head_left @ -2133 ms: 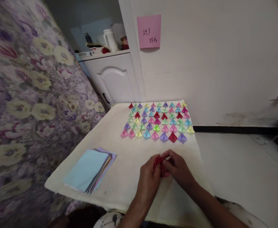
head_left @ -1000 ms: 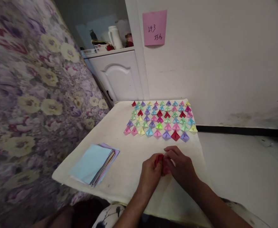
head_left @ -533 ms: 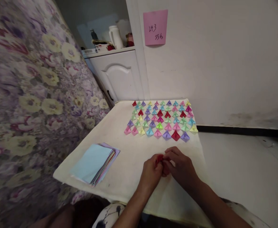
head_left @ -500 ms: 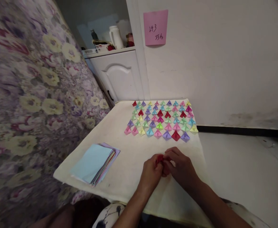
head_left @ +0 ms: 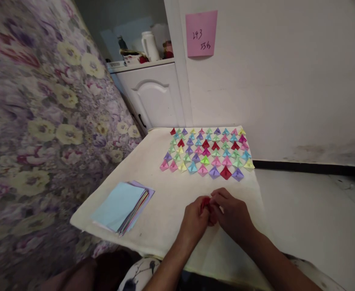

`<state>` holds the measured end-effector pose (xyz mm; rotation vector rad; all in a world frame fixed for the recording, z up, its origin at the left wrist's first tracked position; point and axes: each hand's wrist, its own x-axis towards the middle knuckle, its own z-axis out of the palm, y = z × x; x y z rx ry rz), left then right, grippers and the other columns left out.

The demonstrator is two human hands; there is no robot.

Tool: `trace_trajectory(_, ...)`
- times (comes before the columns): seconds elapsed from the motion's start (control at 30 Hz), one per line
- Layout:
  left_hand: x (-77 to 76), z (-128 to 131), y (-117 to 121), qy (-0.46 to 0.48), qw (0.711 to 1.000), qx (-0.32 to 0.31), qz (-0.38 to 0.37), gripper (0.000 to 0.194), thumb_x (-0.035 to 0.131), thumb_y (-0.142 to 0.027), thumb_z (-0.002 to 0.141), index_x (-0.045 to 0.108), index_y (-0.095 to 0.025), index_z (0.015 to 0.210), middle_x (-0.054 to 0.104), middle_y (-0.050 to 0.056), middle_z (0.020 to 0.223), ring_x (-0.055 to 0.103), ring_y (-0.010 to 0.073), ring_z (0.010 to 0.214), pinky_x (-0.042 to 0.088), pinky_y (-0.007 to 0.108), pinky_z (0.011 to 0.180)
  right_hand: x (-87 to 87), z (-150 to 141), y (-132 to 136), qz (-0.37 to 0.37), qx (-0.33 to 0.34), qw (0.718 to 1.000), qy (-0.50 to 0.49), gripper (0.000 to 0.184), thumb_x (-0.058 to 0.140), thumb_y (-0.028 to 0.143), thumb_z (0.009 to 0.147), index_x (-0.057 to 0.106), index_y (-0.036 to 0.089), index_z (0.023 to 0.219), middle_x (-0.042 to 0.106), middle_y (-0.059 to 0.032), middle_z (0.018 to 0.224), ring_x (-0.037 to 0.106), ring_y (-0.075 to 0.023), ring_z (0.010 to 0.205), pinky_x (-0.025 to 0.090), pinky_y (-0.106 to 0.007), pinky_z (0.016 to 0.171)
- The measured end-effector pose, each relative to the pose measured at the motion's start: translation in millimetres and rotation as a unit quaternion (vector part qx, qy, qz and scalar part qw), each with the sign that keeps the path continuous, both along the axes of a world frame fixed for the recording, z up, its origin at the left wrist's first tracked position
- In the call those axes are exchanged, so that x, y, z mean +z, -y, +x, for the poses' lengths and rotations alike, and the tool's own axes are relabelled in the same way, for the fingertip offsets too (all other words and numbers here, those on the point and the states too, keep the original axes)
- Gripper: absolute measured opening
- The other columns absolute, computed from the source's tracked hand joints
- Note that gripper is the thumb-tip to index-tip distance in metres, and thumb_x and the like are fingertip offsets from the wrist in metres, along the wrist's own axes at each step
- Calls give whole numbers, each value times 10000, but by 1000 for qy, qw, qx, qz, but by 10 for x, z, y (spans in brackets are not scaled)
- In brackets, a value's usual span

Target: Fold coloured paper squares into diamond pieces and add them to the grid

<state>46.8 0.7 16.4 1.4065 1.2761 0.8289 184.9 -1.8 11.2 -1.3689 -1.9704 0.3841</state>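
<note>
Between my two hands is a small piece of folded red paper (head_left: 205, 202), mostly hidden by the fingers. My left hand (head_left: 195, 218) is closed around its left side. My right hand (head_left: 230, 212) pinches it from the right, thumb and fingertips together at its upper edge. Both hands are just above the near part of the cream-covered table (head_left: 162, 210). Beyond them, folded paper pieces (head_left: 214, 172) in red, purple, pink, green, blue and yellow lie in several rows. To the left lies a stack of coloured paper sheets (head_left: 119, 206), light blue on top.
A floral curtain (head_left: 65, 133) hangs along the left side. Behind the table stand a white cabinet (head_left: 156, 97) and a wall with a pink note (head_left: 201, 34). A white jug (head_left: 151, 46) is on the cabinet shelf. Pale floor (head_left: 311, 202) lies to the right.
The whole view has shifted slightly. Both hands stay closed on the red paper in nearly the same pose, and the laid-out pieces and stack look unchanged.
</note>
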Motion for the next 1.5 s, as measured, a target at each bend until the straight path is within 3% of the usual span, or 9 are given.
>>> trace_trajectory(0.23,43,23,13,-2,1000,-5,4,359,408,-112,728,626,-168,1007,625,-6,579,587,139,489,496,251,480,-33,-18,-6,1,-22,1000,18,134,502,149,813,575,206,716,612,1,856,576,-109,666,384,-206,594)
trace_trajectory(0.53,34,4,7,-18,1000,12,15,367,382,-77,694,648,-161,931,596,-19,522,556,129,451,466,231,443,-23,-42,3,-13,5,997,-76,136,474,88,787,562,188,759,563,-17,762,543,-130,658,416,-230,637)
trace_trajectory(1.07,34,-2,14,-27,999,6,23,366,376,-82,701,648,-173,928,595,-17,532,568,139,473,465,237,451,-30,-56,8,-4,-32,999,10,126,501,155,810,596,191,738,600,2,747,551,-107,635,357,-204,597)
trace_trajectory(1.5,16,-4,6,-49,998,-3,26,382,377,-67,660,598,-193,945,603,-28,574,558,121,446,436,212,427,-10,9,-13,-27,-20,999,-14,170,476,152,828,630,212,791,644,-2,776,588,-125,675,385,-216,630)
